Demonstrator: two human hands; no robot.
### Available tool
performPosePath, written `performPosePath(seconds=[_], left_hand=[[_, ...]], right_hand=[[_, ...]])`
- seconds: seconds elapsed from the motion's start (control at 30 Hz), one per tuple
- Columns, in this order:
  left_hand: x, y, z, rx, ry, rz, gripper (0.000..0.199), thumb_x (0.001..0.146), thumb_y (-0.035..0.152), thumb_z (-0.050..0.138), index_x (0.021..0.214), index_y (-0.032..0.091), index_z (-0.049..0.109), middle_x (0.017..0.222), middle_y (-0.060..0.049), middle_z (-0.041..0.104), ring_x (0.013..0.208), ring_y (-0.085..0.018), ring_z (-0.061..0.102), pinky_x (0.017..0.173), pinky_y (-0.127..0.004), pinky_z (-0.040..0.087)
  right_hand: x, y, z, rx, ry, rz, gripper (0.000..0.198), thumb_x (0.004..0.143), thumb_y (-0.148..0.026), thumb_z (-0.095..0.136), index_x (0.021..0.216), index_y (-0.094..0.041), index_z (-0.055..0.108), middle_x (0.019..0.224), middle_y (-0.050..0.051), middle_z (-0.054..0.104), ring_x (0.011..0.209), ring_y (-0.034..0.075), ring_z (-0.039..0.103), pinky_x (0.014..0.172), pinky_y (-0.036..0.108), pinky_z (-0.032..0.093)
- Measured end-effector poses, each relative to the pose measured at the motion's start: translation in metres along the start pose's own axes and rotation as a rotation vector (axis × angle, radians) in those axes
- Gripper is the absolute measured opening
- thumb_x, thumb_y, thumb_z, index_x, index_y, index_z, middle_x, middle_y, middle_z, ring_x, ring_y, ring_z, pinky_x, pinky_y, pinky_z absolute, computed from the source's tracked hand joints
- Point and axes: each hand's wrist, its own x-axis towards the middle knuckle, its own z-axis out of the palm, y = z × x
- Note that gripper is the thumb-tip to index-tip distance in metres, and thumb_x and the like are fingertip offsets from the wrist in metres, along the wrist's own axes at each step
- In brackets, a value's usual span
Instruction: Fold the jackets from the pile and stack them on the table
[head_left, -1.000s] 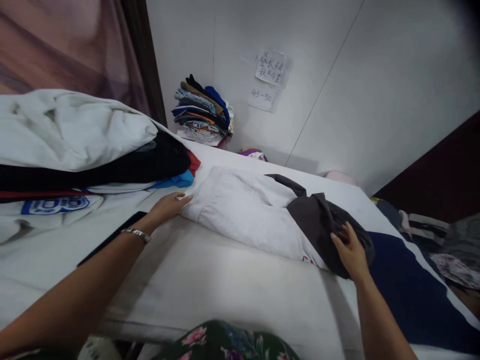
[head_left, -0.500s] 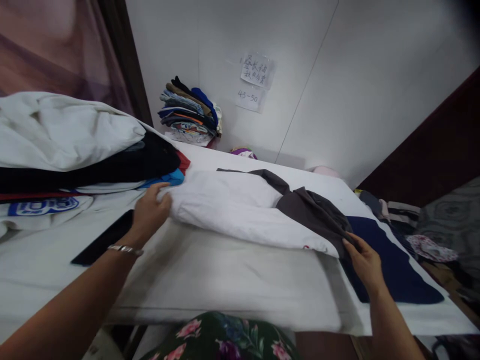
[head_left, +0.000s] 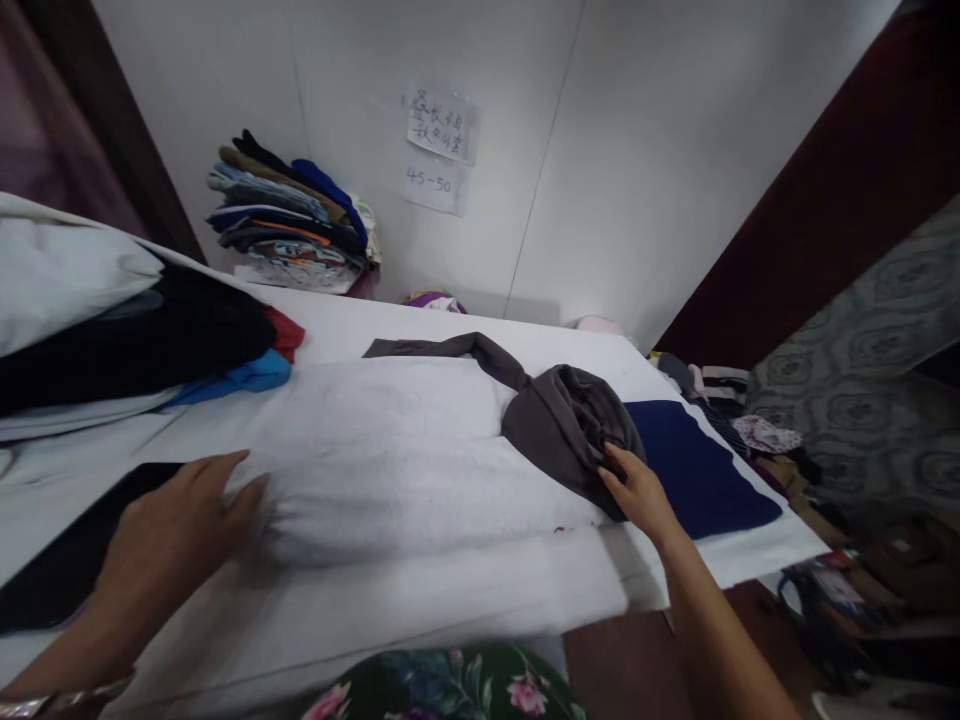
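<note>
A white top with dark grey parts [head_left: 405, 450] lies spread across the table in front of me. Its grey end [head_left: 559, 425] is bunched up like a hood, and a grey sleeve stretches along the far edge. My right hand [head_left: 637, 490] pinches the near edge of this grey part between thumb and fingers. At the white top's left end is my left hand [head_left: 176, 525], thumb and fingers apart, the tips blurred. Whether it touches the cloth I cannot tell. Beneath the left hand lies a flat black rectangular item [head_left: 52, 560].
Heaped clothes [head_left: 202, 330] lie at the left, white, black, red and blue. A folded stack [head_left: 292, 215] stands against the wall, near handwritten paper signs [head_left: 439, 155]. Dark blue folded cloth [head_left: 694, 465] rests at the table's right end; more clothes [head_left: 765, 435] lie beyond.
My left hand has come off the garment's left end and moved toward me, its fingers spreading. The grey part is now more bunched under my right hand. The view has shifted right.
</note>
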Motion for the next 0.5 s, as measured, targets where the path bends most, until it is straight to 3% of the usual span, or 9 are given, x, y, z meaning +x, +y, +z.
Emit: performPosePath(seconds=[0.07,0.13,0.23,0.3,0.4,0.5], left_hand=[[0.001,0.013,0.008,-0.028,0.044,0.141,0.062,0.084,0.051,0.031,0.124,0.013,0.057,0.136,-0.019,0.056,0.126,-0.034,0.051,0.103,-0.051,0.041],[0.001,0.022,0.023,-0.032,-0.013,0.280,0.052,0.083,0.044,0.036,0.120,0.018,0.061,0.141,-0.016,0.053,0.134,-0.035,0.043,0.107,-0.055,0.036],[-0.003,0.024,0.045,0.051,-0.130,0.351,0.041,0.080,0.029,0.041,0.109,0.024,0.069,0.142,-0.012,0.052,0.139,-0.038,0.034,0.106,-0.063,0.031],[-0.006,0.021,0.052,0.109,-0.138,0.384,0.042,0.077,0.021,0.043,0.107,0.026,0.072,0.145,-0.010,0.050,0.141,-0.039,0.031,0.107,-0.063,0.030],[-0.007,0.015,0.054,0.153,-0.120,0.422,0.048,0.074,0.013,0.045,0.111,0.029,0.071,0.148,-0.009,0.046,0.142,-0.038,0.029,0.107,-0.063,0.030],[-0.008,0.013,0.053,0.128,-0.109,0.410,0.045,0.075,0.015,0.048,0.111,0.030,0.071,0.146,-0.008,0.049,0.141,-0.038,0.031,0.107,-0.064,0.031]], right_hand=[[0.016,-0.017,0.010,-0.023,-0.012,-0.090,0.050,0.082,-0.043,0.058,0.126,-0.018,0.062,0.129,0.012,0.063,0.120,0.026,0.057,0.105,0.044,0.041],[0.035,-0.033,0.025,-0.046,-0.020,-0.126,0.051,0.085,-0.042,0.054,0.130,-0.017,0.058,0.132,0.012,0.060,0.124,0.025,0.054,0.106,0.043,0.040],[0.070,-0.055,0.048,-0.134,-0.020,-0.110,0.056,0.085,-0.043,0.055,0.135,-0.017,0.052,0.138,0.014,0.055,0.129,0.028,0.049,0.109,0.044,0.037],[0.093,-0.067,0.061,-0.216,-0.049,-0.060,0.062,0.082,-0.044,0.060,0.136,-0.015,0.049,0.139,0.017,0.053,0.129,0.031,0.048,0.107,0.045,0.037],[0.122,-0.075,0.074,-0.224,-0.108,0.089,0.056,0.076,-0.039,0.068,0.124,-0.011,0.057,0.123,0.020,0.063,0.117,0.035,0.056,0.099,0.044,0.042],[0.143,-0.071,0.075,-0.100,-0.092,0.206,0.027,0.076,-0.030,0.065,0.096,-0.011,0.068,0.098,0.016,0.071,0.101,0.031,0.064,0.092,0.039,0.045]])
